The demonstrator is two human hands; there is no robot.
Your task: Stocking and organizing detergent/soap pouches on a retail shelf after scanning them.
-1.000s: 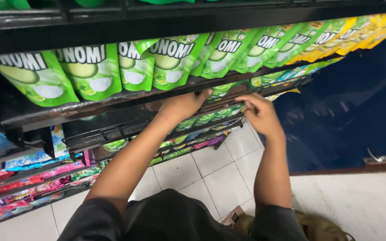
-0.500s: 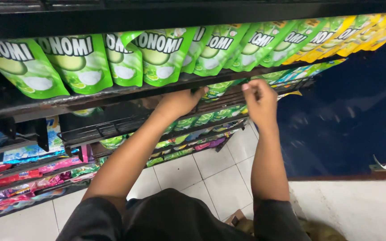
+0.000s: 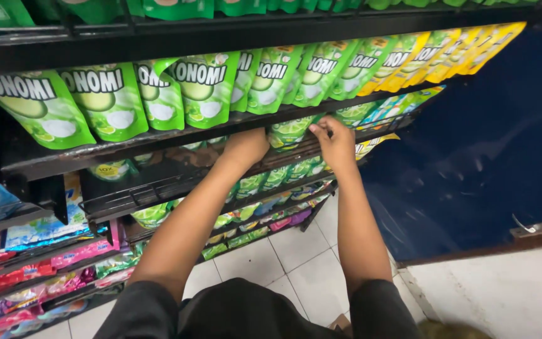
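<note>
At the frame's centre, the right hand [image 3: 335, 143] pinches the top edge of a green pouch [image 3: 290, 132] standing upright on the shelf [image 3: 158, 182], while the left hand [image 3: 244, 147], its grip hidden, rests just left.

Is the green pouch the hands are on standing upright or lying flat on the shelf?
Upright. The green pouch stands on the wire shelf, its printed face outward, with the right hand pinching its top corner and the left hand beside it.
</note>
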